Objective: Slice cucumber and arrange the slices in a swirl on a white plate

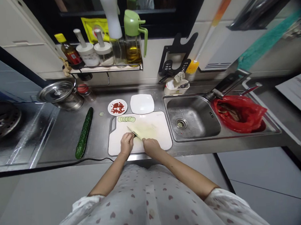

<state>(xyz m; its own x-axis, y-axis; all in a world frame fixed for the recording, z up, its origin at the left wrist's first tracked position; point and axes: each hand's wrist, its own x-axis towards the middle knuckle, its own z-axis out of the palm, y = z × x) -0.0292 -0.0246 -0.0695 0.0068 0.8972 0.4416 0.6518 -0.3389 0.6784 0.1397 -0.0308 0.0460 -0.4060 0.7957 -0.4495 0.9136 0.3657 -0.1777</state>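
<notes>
Fingers of left hand (pixel 127 143) are bunching together, pinching small green piece (pixel 135 135) against knife (pixel 138 136), centre of frame. Right hand (pixel 152 147) is gripping handle, fingers wrapping it. Cucumber slices (pixel 126 119) are lying in row on board (pixel 164 137), above hands. Whole cucumber (pixel 85 134) is resting left of centre.

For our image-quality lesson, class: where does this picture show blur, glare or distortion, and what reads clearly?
Head view: the teal strip at upper right looks smeared; head view: the steel lid catches bright highlights; head view: the yellow-capped bottle leans outward, probably wide-lens stretch; head view: left hand and right hand read fairly clearly over the cutting board.
</notes>
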